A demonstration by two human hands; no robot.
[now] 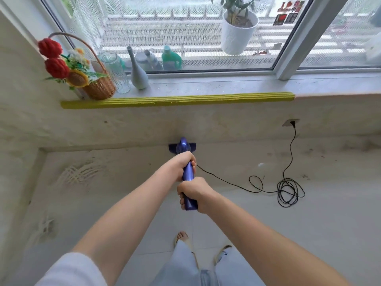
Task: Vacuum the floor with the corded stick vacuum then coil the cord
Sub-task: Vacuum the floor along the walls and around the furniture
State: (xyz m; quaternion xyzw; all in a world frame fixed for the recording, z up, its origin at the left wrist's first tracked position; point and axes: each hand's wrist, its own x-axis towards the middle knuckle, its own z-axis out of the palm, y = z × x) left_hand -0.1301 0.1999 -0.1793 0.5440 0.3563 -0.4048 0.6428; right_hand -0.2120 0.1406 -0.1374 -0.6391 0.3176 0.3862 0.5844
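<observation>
On the windowsill (206, 85), left to right: one wicker basket (99, 87) holding knitted flowers, one empty glass vase (115, 73), one grey bottle vase (138, 73). Below the windowsill, one purple stick vacuum (187, 174), head on the floor (309, 213) against the wall. Left hand (182, 164) fingers wrapped round its handle, right hand (192, 193) gripping nearer the end. One black cord (288, 188), loosely coiled right of the vacuum, plugged into one wall socket (290, 122). No writing legible.

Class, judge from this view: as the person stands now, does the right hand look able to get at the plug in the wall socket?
Probably not. The right hand grips the vacuum handle, and the plug sits low on the wall, well off to the right beyond the cord loops. Nothing blocks it, but the person would need to let go and step closer.
</observation>
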